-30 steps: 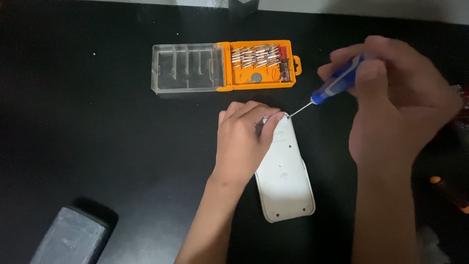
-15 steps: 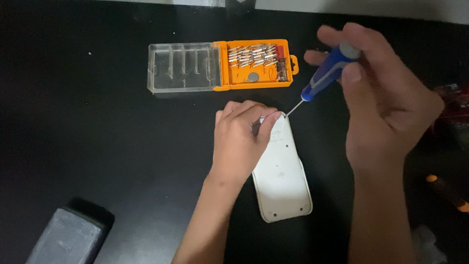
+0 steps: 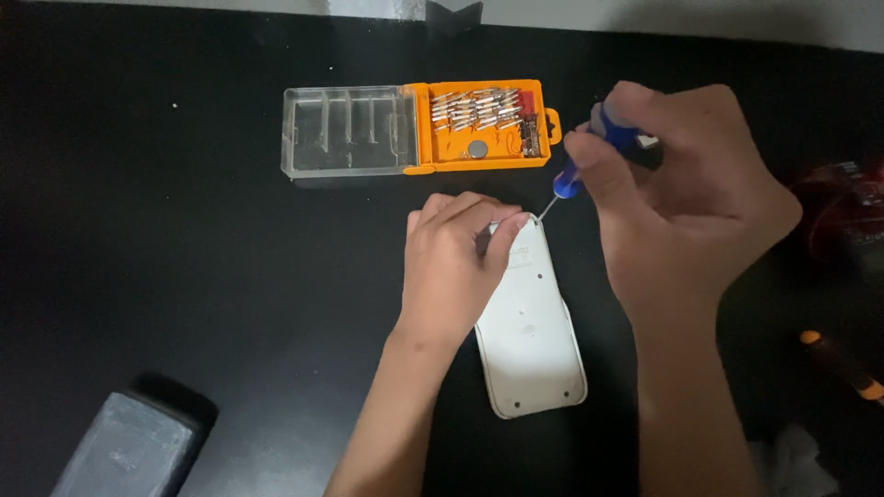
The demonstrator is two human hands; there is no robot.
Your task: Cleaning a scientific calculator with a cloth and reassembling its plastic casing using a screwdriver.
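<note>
A white, flat plastic device lies back side up on the black table. My left hand presses down on its upper end, fingers curled over the top left corner. My right hand grips a small blue-handled screwdriver, tilted, with its thin metal tip at the device's top right corner, next to my left fingertips.
An orange bit case with its clear lid folded open lies behind the device, holding several metal bits. A grey block sits at the bottom left. An orange-tipped tool and dark objects lie at the right edge.
My right hand has turned the screwdriver handle and shifted slightly; the tip stays at the device's top corner. My left hand keeps holding the device.
</note>
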